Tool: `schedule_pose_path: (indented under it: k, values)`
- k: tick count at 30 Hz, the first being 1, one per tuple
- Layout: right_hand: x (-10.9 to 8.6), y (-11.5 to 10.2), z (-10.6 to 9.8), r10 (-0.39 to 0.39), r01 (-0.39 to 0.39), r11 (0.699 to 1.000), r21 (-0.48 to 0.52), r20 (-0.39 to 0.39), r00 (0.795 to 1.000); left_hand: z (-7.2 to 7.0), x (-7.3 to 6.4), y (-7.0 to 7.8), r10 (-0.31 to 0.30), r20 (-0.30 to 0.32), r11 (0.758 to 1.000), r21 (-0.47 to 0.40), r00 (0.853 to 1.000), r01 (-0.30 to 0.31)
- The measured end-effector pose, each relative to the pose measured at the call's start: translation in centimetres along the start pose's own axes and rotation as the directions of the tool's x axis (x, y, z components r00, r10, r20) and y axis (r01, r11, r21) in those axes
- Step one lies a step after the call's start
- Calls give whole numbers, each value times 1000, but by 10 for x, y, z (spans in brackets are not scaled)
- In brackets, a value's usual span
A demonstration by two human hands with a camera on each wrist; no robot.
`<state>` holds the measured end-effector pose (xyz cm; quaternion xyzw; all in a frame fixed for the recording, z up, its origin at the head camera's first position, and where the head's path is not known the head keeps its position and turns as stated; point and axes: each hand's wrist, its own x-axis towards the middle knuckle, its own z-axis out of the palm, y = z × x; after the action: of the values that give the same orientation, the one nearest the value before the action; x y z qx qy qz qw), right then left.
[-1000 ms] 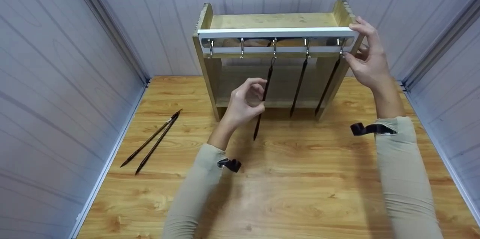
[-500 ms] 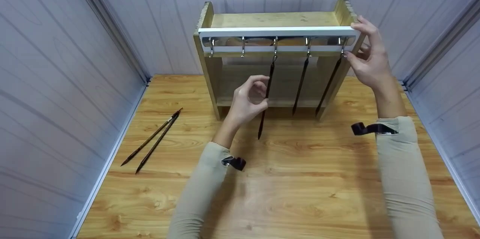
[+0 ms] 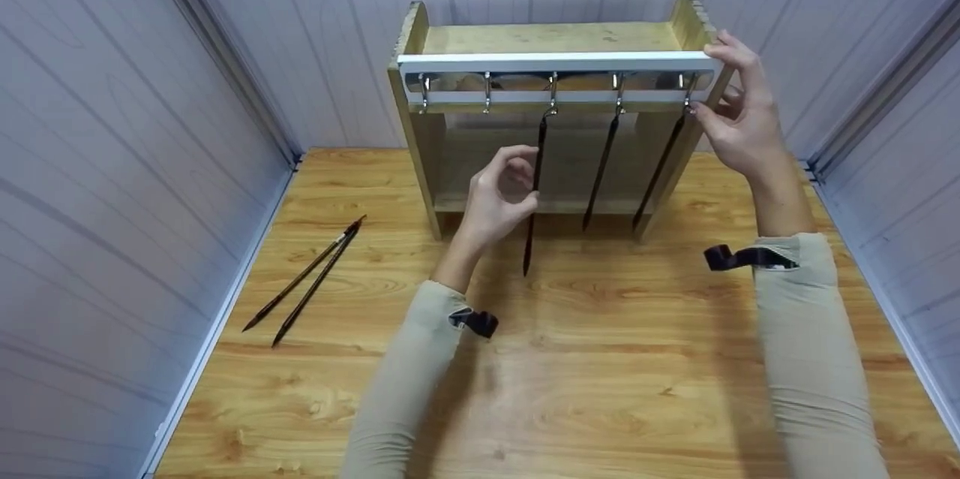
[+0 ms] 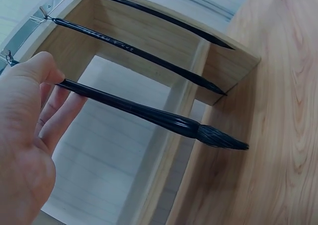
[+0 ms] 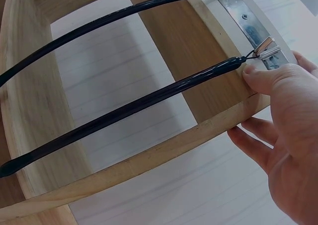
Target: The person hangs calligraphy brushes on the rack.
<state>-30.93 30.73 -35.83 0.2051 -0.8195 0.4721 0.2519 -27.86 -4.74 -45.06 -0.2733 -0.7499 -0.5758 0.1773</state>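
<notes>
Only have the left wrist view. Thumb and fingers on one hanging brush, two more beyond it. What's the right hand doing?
Observer: The right hand grips the right end of the wooden rack, thumb by the last hook.
Operator: Any hooks free?
Observer: Two on the left of the metal rail are bare; three brushes hang.
Operator: Anything else on the table?
Observer: Two loose brushes lie side by side on the wooden table, left of the rack.
Operator: Which brush is held?
Observer: The left hand pinches the middle hook's brush.
</notes>
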Motion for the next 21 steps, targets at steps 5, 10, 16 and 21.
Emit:
schedule_pose_path:
  k: [5,10,16,21]
  values:
    - [0,1,0,-6,6,1000,1,-1,1000,4,3,-1,-13,-21,999,-32,1000,12]
    - [-1,0,0,6,-6,1000,10,-7,1000,9,2,-7,-26,-27,999,-43,999,25]
    - [-2,-3,0,10,-10,999,32,-12,1000,14,1,-16,-85,-44,995,-58,995,83]
    - [-2,-5,1,8,-7,999,40,-14,1000,17,1,-18,-135,-54,985,-118,989,128]
